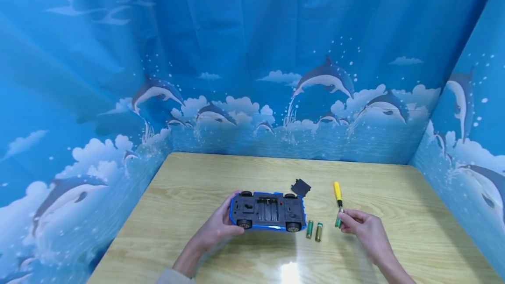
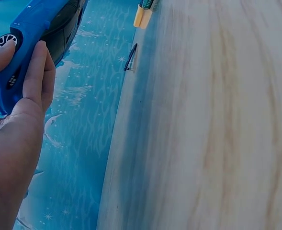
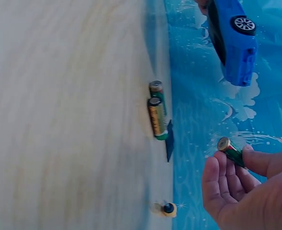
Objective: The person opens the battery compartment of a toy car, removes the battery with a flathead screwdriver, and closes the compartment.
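My left hand [image 1: 217,229] grips the rear or front end of a blue toy car [image 1: 290,215], its black underside facing the head camera and the slotted battery compartment [image 1: 268,210] uncovered. In the left wrist view, thumb and fingers clasp the car's blue body [image 2: 33,28] near a wheel. To the right, my right hand [image 1: 364,231] pinches a green battery [image 3: 234,154] between thumb and fingers, above the table. Two more green-and-gold batteries, one [image 1: 309,229] beside the other [image 1: 318,232], lie between the car and that hand.
A black battery cover [image 1: 301,187] lies behind the car's right end. Beyond my right hand is a yellow-handled screwdriver [image 1: 337,192]. The wooden table [image 1: 236,257] is bordered by blue dolphin-print curtains [image 1: 252,56] at the back and sides.
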A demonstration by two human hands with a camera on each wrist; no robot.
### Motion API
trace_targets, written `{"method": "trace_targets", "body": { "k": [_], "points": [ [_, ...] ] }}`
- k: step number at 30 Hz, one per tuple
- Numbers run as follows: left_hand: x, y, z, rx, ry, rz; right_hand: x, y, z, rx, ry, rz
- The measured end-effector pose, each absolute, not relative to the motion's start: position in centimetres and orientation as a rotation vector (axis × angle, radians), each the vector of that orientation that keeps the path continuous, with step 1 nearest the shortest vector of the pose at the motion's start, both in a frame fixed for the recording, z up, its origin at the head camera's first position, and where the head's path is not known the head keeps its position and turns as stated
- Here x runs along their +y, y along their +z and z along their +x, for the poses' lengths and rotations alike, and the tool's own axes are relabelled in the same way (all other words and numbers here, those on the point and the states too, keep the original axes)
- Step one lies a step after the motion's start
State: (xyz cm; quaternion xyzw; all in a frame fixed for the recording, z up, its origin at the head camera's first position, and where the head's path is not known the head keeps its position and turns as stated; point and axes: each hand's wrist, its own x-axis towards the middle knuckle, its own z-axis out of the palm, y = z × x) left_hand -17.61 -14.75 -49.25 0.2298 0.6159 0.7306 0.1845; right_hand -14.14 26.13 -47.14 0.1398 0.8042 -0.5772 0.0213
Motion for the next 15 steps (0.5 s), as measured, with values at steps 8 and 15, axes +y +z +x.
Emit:
{"method": "trace_targets", "body": {
  "k": [8,15],
  "points": [
    [-14.8,-49.1,-17.5,1.755,2.046,0.632,25.9,-48.7,-13.8,2.473,-1.779,0.447],
    [-14.8,-49.1,-17.5,1.739,2.052,0.643,25.8,-49.6,-13.7,2.446,-1.779,0.432]
  ]
}}
